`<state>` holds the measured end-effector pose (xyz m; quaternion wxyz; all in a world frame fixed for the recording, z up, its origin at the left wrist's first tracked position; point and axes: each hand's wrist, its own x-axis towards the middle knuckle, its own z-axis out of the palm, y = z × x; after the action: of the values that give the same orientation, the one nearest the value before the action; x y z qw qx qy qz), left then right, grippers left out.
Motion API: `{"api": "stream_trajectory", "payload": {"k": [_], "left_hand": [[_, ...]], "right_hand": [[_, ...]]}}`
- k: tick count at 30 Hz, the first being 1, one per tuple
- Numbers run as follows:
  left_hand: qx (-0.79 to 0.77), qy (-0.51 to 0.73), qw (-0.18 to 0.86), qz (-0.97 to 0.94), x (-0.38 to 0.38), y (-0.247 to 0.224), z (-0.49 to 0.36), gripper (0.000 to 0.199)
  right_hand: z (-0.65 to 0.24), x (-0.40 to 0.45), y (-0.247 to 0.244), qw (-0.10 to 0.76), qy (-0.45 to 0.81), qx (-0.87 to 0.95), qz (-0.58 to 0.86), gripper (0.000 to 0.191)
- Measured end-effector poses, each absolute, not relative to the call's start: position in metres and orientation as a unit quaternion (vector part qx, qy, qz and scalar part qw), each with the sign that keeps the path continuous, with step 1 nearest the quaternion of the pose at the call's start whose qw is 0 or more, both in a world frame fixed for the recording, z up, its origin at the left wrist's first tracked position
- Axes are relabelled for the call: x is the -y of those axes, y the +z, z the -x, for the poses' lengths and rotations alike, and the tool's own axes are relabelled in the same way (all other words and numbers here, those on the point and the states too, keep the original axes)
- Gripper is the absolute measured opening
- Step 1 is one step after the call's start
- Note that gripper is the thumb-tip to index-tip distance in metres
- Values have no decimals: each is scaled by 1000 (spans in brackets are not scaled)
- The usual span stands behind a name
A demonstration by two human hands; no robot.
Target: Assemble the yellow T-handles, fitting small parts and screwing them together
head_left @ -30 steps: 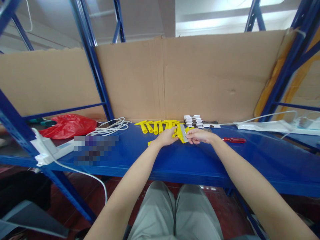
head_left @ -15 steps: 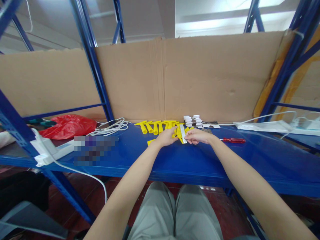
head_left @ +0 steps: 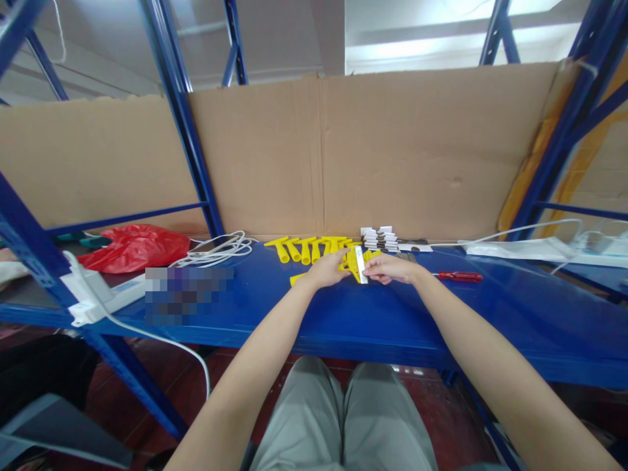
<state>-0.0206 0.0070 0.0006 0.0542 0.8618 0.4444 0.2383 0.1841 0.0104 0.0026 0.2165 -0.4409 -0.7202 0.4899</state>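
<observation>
Brown cardboard (head_left: pixel 260 154) is standing upright along the back of the blue desk (head_left: pixel 392 320), with blue metal posts (head_left: pixel 196 144) rising around it. Over on the person's left, a red plastic bag (head_left: pixel 137 248) is lying crumpled, a coil of white cable (head_left: pixel 223 250) is sprawling beside it, and a white power strip (head_left: pixel 128 288) is sitting nearer the front edge. Yellow handles (head_left: pixel 305 252) are lying in a row against the cardboard, and one more yellow part (head_left: pixel 296 280) is peeking out from behind the left forearm, which is covering the rest of it. Small white pieces (head_left: pixel 380 239) are resting in stacks just beyond the hands, while a red screwdriver (head_left: pixel 460 277) is lying to the right, clear of the fingers, its shaft end passing behind the right forearm. At the middle of the desk, the left grip (head_left: pixel 328 268) is closing around a yellow piece (head_left: pixel 350 263), its fingers partly hiding it. Facing it, the right grip (head_left: pixel 389 268) is pinching the edge of a pale strip (head_left: pixel 362 265), thumb and fingers nearly together. That strip is standing slightly tilted against the yellow piece, between the two hands; I cannot tell whether they are joined.
</observation>
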Motion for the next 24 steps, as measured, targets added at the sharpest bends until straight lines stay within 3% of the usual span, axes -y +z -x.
{"api": "stream_trajectory", "payload": {"k": [11,18,24], "left_hand": [[-434,230,35,-870,-7,0,23,76],[-394,198,31,-897,-5,1,23,50],[-397,172,25,-901,-4,0,22,48]], "right_hand": [[-183,-9,4,223,476,720,452,32],[-181,-8,5,233,471,721,451,36],[-180,-11,2,237,464,724,452,39]]}}
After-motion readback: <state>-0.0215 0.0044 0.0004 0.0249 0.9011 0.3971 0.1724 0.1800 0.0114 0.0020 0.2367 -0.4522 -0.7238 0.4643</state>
